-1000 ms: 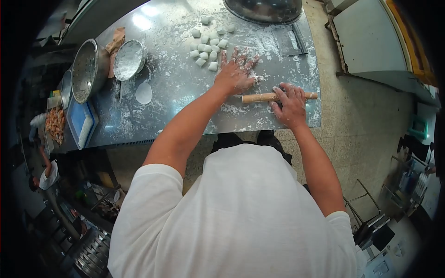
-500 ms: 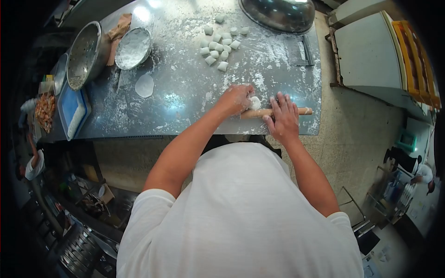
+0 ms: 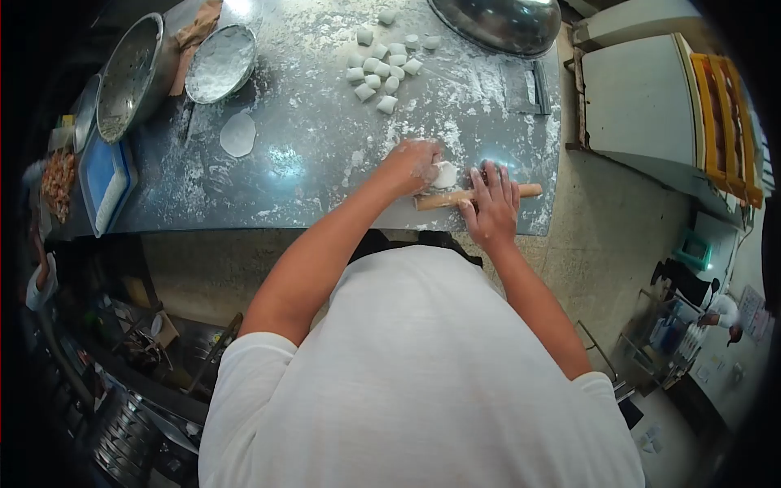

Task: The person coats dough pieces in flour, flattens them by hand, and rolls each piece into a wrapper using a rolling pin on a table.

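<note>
My left hand is closed at the left edge of a small white piece of dough, pinching it on the floured metal table. My right hand lies with fingers stretched out over a wooden rolling pin, its palm on the pin. The pin lies just on the near side of the dough; whether they touch is hard to tell. Farther up the table sits a group of small cut dough pieces. A flat round dough wrapper rests to the left.
A bowl of flour and a large metal bowl stand at the left, near a blue tray. A dark metal dome is at the far right. Other people are at the far left and right edges.
The dough by my left hand looks wider and flatter. My right hand and the rolling pin have shifted slightly, with the pin's left end lower. The whole view has moved a little.
</note>
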The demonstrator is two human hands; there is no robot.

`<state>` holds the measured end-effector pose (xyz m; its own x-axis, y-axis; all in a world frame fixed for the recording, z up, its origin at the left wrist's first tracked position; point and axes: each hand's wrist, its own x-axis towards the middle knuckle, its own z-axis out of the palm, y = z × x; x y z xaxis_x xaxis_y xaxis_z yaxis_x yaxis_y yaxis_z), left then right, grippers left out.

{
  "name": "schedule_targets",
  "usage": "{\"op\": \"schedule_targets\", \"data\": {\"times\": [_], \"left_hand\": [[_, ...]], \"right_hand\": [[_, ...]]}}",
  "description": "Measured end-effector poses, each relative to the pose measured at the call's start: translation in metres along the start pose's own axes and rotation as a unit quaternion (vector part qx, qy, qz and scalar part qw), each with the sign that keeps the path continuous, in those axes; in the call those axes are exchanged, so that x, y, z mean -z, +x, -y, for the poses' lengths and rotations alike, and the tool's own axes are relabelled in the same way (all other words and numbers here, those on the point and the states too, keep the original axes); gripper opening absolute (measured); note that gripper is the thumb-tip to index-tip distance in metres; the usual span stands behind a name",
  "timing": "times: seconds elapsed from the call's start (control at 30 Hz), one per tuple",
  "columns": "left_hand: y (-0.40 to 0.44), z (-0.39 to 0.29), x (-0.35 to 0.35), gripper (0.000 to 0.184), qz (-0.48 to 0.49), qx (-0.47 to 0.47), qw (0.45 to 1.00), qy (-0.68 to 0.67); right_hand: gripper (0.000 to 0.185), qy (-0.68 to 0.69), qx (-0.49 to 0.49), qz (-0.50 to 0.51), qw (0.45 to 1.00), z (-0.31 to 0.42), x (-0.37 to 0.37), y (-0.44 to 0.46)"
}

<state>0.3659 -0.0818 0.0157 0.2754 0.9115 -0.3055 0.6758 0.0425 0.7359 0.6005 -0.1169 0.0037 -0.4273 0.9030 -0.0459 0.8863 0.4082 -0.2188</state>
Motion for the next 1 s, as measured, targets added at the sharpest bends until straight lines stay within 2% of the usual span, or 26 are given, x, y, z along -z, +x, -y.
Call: {"op": "schedule_targets", "data": {"times": [0.07,0.13,0.2,0.23,0.27,0.33,0.37,0.43,0.47,0.53,0.57,0.63,0.73,0.8,0.87,1.0], "left_hand": [[-0.006,0.000,-0.003,0.025,0.001,0.020,1.000,-0.006],[0.001,-0.001,0.002,0.027,0.005,0.034,0.999,-0.009],[0.012,-0.008,0.008,0.025,-0.074,0.047,0.996,0.003],[0.019,0.008,-0.004,0.023,-0.163,-0.043,0.985,0.017],[0.018,0.008,-0.004,0.023,-0.168,-0.048,0.984,0.021],[0.021,0.004,0.005,0.022,-0.088,-0.052,0.992,0.068],[0.019,0.001,0.007,0.022,-0.096,-0.051,0.992,0.067],[0.010,0.000,0.003,0.023,-0.013,-0.046,0.995,0.086],[0.003,0.000,0.000,0.023,-0.014,-0.041,0.996,0.083],[-0.008,0.002,-0.008,0.022,-0.065,0.011,0.998,-0.017],[-0.010,0.004,-0.011,0.022,-0.059,0.013,0.998,-0.019],[-0.010,0.005,-0.015,0.023,-0.105,-0.021,0.994,-0.003],[0.010,0.004,-0.004,0.025,-0.129,-0.012,0.991,0.019],[0.016,0.002,-0.002,0.025,-0.178,-0.037,0.983,0.022],[0.018,-0.003,0.005,0.026,-0.079,-0.023,0.994,0.073],[0.004,0.011,-0.008,0.027,-0.105,-0.051,0.992,0.052]], "right_hand": [[0.063,-0.018,-0.013,0.007,1.000,0.003,0.004,0.001],[0.066,-0.027,-0.040,0.006,0.999,0.007,0.009,0.056],[0.066,-0.037,-0.058,-0.045,0.997,0.002,-0.002,0.110],[0.066,-0.036,-0.058,-0.093,0.993,0.001,-0.004,0.136],[0.066,-0.036,-0.056,-0.100,0.993,0.003,-0.001,0.133],[0.066,-0.014,-0.042,-0.080,0.996,0.006,0.004,0.118],[0.064,-0.003,-0.020,-0.075,0.997,0.005,0.003,0.094],[0.061,-0.010,0.006,-0.013,1.000,0.001,0.002,0.038],[0.061,-0.009,0.011,-0.009,1.000,0.001,0.001,0.018],[0.060,-0.022,0.000,-0.014,1.000,0.008,0.007,-0.001],[0.064,-0.015,-0.018,0.011,1.000,0.005,0.003,0.010],[0.069,-0.042,-0.042,-0.001,0.998,0.010,0.002,0.061],[0.071,-0.045,-0.064,-0.023,0.997,0.009,-0.001,0.118],[0.071,-0.011,-0.063,-0.079,0.995,0.008,-0.004,0.139],[0.067,0.004,-0.047,-0.077,0.996,0.009,0.000,0.116],[0.062,0.003,0.000,-0.006,1.000,0.007,0.005,0.018]]}}
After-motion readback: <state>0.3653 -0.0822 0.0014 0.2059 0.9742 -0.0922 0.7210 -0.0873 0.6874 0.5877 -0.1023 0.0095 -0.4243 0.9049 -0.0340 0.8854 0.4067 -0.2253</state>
